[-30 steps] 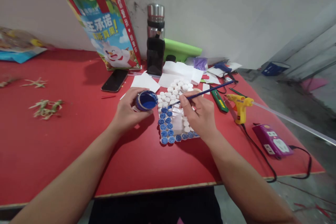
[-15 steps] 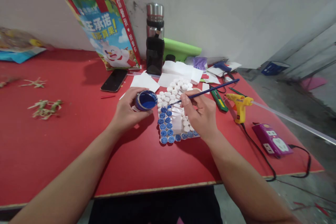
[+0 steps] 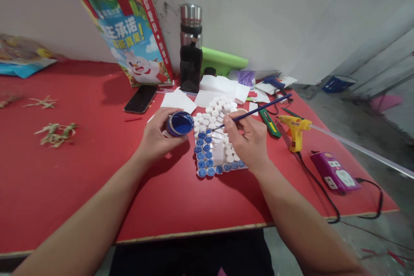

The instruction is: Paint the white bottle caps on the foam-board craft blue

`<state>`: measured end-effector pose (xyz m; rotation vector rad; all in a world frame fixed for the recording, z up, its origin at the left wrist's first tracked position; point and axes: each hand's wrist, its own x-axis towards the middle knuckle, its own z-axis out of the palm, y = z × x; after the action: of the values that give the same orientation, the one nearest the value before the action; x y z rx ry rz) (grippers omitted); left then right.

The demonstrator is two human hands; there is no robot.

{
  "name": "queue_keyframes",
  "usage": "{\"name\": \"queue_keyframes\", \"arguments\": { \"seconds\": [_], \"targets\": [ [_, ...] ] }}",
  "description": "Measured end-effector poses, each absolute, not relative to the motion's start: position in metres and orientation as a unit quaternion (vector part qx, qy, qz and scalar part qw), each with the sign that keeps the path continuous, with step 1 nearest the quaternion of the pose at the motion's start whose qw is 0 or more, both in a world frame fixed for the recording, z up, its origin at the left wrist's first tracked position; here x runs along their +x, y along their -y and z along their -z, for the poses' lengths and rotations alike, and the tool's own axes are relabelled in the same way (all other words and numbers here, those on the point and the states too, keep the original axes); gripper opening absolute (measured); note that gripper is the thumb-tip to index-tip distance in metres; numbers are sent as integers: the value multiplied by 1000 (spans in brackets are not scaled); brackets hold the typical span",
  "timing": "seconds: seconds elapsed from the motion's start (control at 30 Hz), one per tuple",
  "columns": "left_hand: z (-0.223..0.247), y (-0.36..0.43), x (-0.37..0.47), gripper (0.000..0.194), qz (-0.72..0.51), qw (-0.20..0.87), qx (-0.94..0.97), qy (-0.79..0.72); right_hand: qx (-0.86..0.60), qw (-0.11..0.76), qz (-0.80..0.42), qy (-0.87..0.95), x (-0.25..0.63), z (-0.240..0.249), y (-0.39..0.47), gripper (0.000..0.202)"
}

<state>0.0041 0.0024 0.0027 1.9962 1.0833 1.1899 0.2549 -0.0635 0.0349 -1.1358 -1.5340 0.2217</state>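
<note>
My left hand [image 3: 161, 131] is wrapped round a small jar of blue paint [image 3: 180, 124], tilted so its open mouth shows. Between the thumb and fingers of my right hand [image 3: 247, 138] is a thin paintbrush [image 3: 261, 108], its tip down at a small round piece beside the jar. That piece belongs to a panel [image 3: 218, 153] covered with rows of small discs. Blue paint coats the discs along the panel's left side and near edge; those at the back [image 3: 221, 104] and right are white. My right hand covers part of the panel's right side.
On the red table [image 3: 181, 207], a phone [image 3: 140, 99], bottle [image 3: 191, 47] and printed bag [image 3: 136, 30] stand behind my left hand. To the right lie a green cutter [image 3: 269, 123], a yellow glue gun [image 3: 295, 131] and a purple box [image 3: 335, 172] with cords. White paper [image 3: 223, 88] lies behind the panel.
The brush's back end has dipped slightly and shifted left, its tip moving slightly right at the same row of discs. My left hand and the jar stay in place.
</note>
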Motion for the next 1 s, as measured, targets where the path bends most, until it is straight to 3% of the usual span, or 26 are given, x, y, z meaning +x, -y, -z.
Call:
{"name": "queue_keyframes", "arguments": {
  "seconds": [0.5, 1.0],
  "targets": [
    [-3, -2, 5, 57, -443, 288, 748, -401, -504, 569, -174, 626, 253, -35, 63, 23],
    [-2, -2, 5, 57, -446, 291, 746, -399, -499, 564, -169, 636, 252, -35, 64, 22]
  ]
}}
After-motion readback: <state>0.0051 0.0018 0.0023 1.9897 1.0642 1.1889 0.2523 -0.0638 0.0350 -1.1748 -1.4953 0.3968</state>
